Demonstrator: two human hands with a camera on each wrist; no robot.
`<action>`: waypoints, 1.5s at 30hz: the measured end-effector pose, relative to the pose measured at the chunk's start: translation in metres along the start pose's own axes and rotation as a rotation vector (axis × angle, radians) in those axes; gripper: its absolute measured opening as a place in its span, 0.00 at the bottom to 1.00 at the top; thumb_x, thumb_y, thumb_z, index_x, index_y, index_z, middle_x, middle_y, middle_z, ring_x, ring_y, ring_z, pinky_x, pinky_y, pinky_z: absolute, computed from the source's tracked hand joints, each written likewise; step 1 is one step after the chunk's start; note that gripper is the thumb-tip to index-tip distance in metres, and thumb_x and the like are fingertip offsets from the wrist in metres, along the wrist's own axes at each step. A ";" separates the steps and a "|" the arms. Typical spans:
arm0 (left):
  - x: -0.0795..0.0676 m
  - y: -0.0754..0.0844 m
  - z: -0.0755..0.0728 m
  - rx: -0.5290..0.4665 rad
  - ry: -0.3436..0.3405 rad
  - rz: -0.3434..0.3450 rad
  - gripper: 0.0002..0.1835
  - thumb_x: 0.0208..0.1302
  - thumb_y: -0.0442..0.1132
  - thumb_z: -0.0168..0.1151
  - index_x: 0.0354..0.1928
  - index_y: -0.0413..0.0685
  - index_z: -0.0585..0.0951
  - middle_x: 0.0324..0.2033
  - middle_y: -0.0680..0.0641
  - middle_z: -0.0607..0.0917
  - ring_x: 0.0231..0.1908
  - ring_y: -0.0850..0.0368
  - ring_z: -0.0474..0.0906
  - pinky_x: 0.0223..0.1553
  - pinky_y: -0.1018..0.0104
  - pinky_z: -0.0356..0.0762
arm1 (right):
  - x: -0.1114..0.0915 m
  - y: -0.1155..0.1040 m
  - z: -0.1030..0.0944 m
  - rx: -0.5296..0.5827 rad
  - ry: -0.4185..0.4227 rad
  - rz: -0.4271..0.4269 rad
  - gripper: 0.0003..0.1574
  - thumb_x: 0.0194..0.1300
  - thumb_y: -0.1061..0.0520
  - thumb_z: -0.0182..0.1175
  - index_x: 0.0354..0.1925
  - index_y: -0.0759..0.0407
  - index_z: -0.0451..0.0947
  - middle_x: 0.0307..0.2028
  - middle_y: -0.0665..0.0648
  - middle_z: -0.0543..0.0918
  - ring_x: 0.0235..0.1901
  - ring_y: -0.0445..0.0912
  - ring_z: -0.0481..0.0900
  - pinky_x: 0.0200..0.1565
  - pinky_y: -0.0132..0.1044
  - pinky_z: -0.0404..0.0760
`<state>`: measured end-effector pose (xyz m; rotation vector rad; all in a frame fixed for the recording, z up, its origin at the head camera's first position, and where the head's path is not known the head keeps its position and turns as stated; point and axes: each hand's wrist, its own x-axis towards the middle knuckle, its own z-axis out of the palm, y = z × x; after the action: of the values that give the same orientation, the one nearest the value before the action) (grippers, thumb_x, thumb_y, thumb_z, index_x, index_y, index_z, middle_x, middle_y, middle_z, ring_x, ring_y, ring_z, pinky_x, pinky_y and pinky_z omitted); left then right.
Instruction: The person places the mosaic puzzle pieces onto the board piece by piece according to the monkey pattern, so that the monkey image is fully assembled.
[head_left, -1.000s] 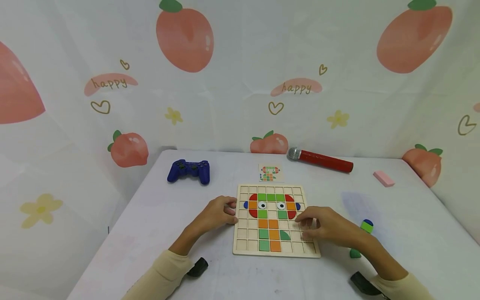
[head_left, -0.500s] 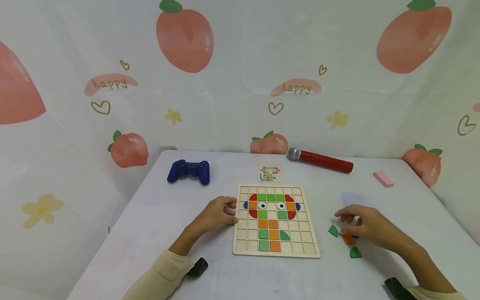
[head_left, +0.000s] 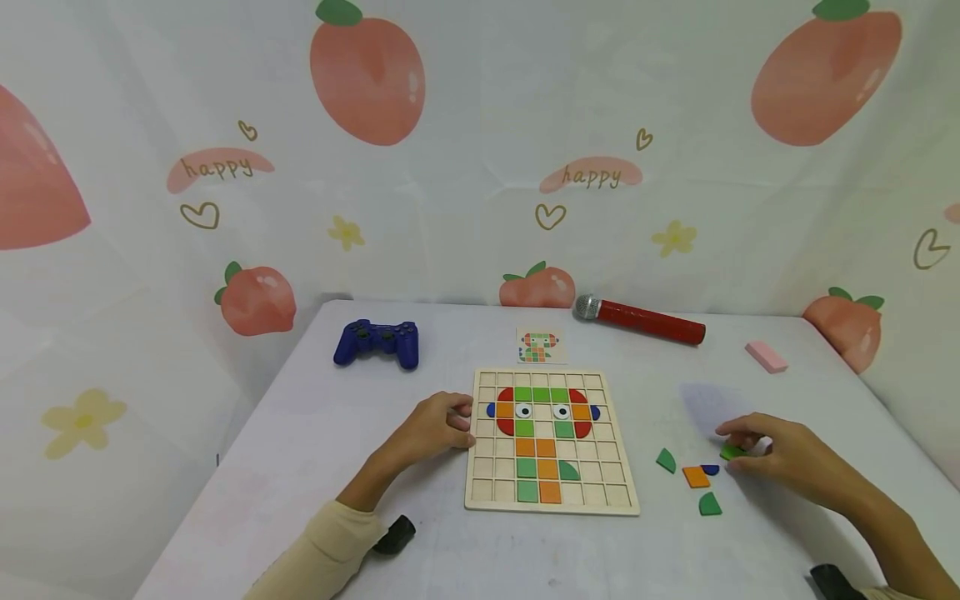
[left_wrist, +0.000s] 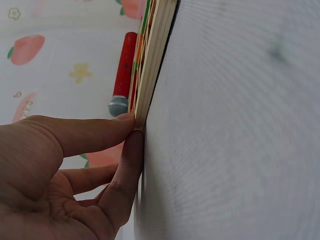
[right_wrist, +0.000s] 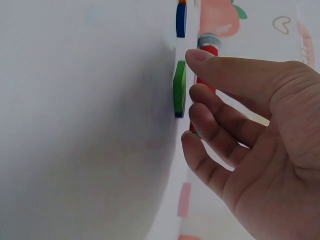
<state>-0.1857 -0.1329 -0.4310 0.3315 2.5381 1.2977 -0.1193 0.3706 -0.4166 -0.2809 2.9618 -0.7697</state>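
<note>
A wooden grid board (head_left: 504, 493) bears flat coloured pieces forming a figure with two eyes. Curled in at its left edge, my left hand (head_left: 433, 427) has its thumb and fingertip right at the rim; the left wrist view shows them holding the edge (left_wrist: 150, 75). To the right of the board, my right hand (head_left: 780, 454) hovers by a light green square tile (head_left: 731, 452), thumb and fingers apart. In the right wrist view, that green tile (right_wrist: 180, 89) stands just beyond the fingertips. Nothing lies between those fingers.
Near the right hand lie an orange square (head_left: 696, 477), a blue half-round (head_left: 709, 470) and two green quarter-rounds (head_left: 666, 461). Behind the board are a pattern card (head_left: 542, 346), a red microphone (head_left: 648, 322), a blue game controller (head_left: 377, 342) and a pink block (head_left: 767, 357).
My right hand has moved right, off the board, over the loose pieces to the light green tile, uncovering the orange and blue pieces. The left hand stays at the board's edge.
</note>
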 end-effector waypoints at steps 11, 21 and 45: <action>0.001 0.001 0.001 0.006 0.000 -0.013 0.35 0.59 0.31 0.78 0.69 0.35 0.78 0.53 0.46 0.85 0.49 0.55 0.83 0.52 0.59 0.86 | -0.001 0.009 -0.002 -0.007 -0.011 0.006 0.21 0.60 0.59 0.78 0.52 0.57 0.87 0.40 0.48 0.83 0.37 0.34 0.71 0.35 0.30 0.74; -0.001 0.003 0.001 0.005 0.003 -0.018 0.35 0.58 0.31 0.78 0.69 0.35 0.78 0.53 0.46 0.85 0.48 0.55 0.83 0.52 0.59 0.86 | -0.002 0.011 -0.003 -0.028 -0.036 0.046 0.20 0.60 0.57 0.77 0.51 0.56 0.88 0.41 0.49 0.83 0.36 0.34 0.70 0.36 0.31 0.73; 0.000 0.002 0.000 0.005 -0.009 -0.011 0.35 0.59 0.31 0.77 0.69 0.34 0.77 0.53 0.46 0.84 0.49 0.54 0.84 0.52 0.59 0.86 | 0.019 -0.035 0.011 0.033 -0.069 -0.031 0.21 0.62 0.52 0.76 0.51 0.58 0.88 0.37 0.47 0.80 0.37 0.37 0.72 0.36 0.30 0.79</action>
<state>-0.1855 -0.1318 -0.4295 0.3241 2.5323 1.2830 -0.1313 0.3313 -0.4098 -0.3450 2.8842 -0.7941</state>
